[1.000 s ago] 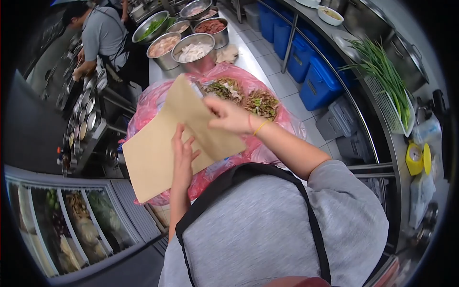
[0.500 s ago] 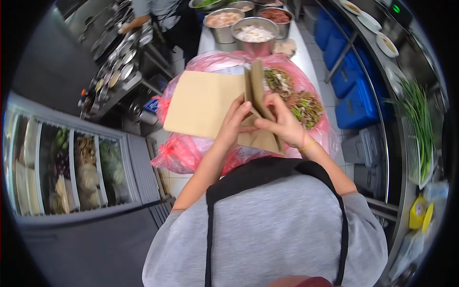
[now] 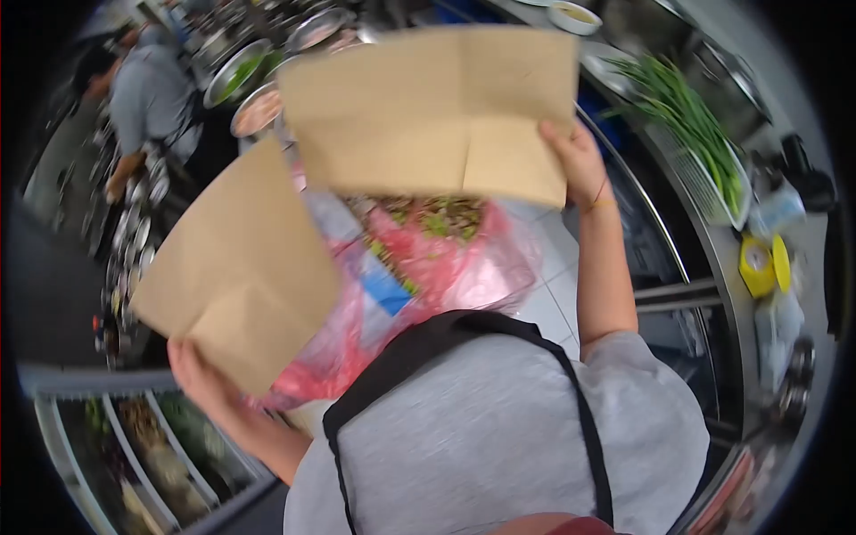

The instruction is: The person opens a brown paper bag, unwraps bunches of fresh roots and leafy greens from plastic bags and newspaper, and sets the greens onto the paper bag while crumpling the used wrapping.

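Two brown paper sheets are held apart in the air. My left hand (image 3: 203, 374) grips the lower edge of the left sheet (image 3: 245, 259). At the right edge of the larger, creased right sheet (image 3: 383, 116), my right hand (image 3: 578, 160) pinches the paper. Below the sheets lies pink plastic (image 3: 334, 361) with leafy vegetables (image 3: 450, 218) on it, partly covered by the right sheet. A blue patch (image 3: 385, 283) shows among the plastic. Motion blurs the paper somewhat.
A co-worker (image 3: 156, 98) stands at the stove side, upper left. Metal bowls (image 3: 259, 111) sit beyond the paper. Green onions (image 3: 695, 129) in a white basket and a yellow scale (image 3: 760, 263) are on the right counter. A glass-topped fridge (image 3: 147, 446) is lower left.
The paper, gathered between both hands half a second ago, is now two separate spread sheets. My left hand has moved left and down, my right hand right and up. The view has shifted.
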Demonstrator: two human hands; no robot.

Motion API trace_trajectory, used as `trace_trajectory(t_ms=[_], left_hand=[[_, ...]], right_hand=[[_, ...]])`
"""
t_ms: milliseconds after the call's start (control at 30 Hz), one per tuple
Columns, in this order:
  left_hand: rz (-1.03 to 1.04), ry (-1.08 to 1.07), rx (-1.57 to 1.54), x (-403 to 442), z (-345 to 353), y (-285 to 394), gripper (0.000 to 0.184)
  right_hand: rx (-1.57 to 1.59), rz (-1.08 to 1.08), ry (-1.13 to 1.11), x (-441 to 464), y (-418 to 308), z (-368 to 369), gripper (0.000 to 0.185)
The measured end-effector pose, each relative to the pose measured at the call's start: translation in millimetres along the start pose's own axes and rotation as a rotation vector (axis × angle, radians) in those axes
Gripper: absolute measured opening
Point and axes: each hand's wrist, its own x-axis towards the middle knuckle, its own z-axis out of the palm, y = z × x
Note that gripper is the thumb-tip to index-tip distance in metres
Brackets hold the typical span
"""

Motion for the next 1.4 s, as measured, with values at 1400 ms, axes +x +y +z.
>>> trace_trajectory(t_ms=[1400], left_hand=[[-0.043, -0.141, -0.211, -33, 60, 10, 0.022]], right_hand=[[0.502, 0.326, -0.494, -22, 67, 81, 0.047]])
